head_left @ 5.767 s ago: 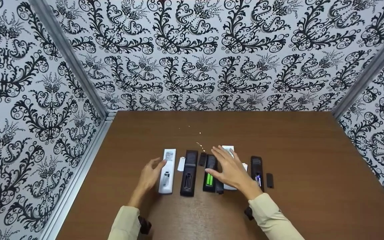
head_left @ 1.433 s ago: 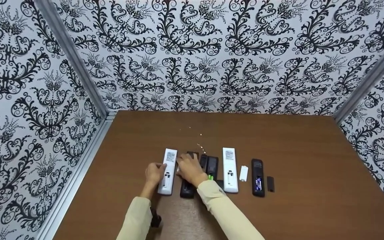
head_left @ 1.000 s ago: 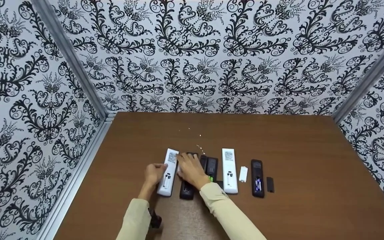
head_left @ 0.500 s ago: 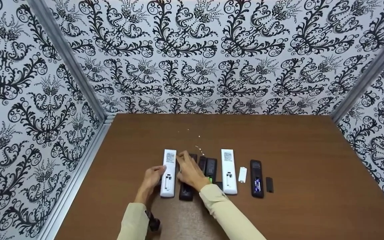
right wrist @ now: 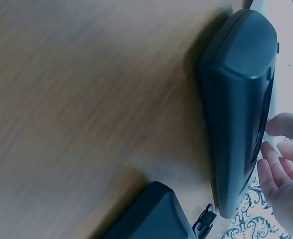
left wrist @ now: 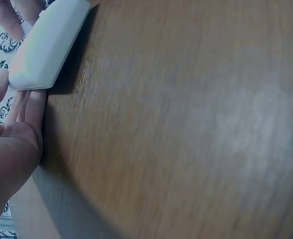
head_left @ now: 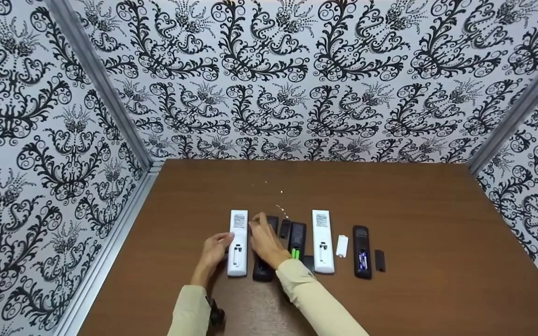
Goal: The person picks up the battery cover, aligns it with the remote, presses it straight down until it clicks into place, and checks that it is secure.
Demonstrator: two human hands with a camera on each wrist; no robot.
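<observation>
The left white remote control (head_left: 238, 242) lies back up, its battery compartment uncovered. My left hand (head_left: 214, 252) holds its left edge, thumb on top; in the left wrist view, fingers (left wrist: 33, 109) reach beneath the white body. My right hand (head_left: 268, 242) is bent over the gap between this remote and a black remote control (head_left: 263, 272), partly covering the black one. In the right wrist view, the thumb and fingers (right wrist: 271, 172) show behind the black remote. The white battery cover seen in this gap earlier is hidden; whether my fingers pinch it is unclear.
A black remote (head_left: 297, 240) with green batteries, another white remote (head_left: 322, 240) and a black remote (head_left: 362, 252) with blue batteries lie rightward. Loose covers lie between them: black (head_left: 285, 228), white (head_left: 342, 246), black (head_left: 379, 260). Light crumbs (head_left: 282, 210) dot the brown table (head_left: 414, 210).
My right hand has moved left from above the right white remote to the gap beside the left one. The left white remote, slanted a second ago, now lies straighter in my left hand.
</observation>
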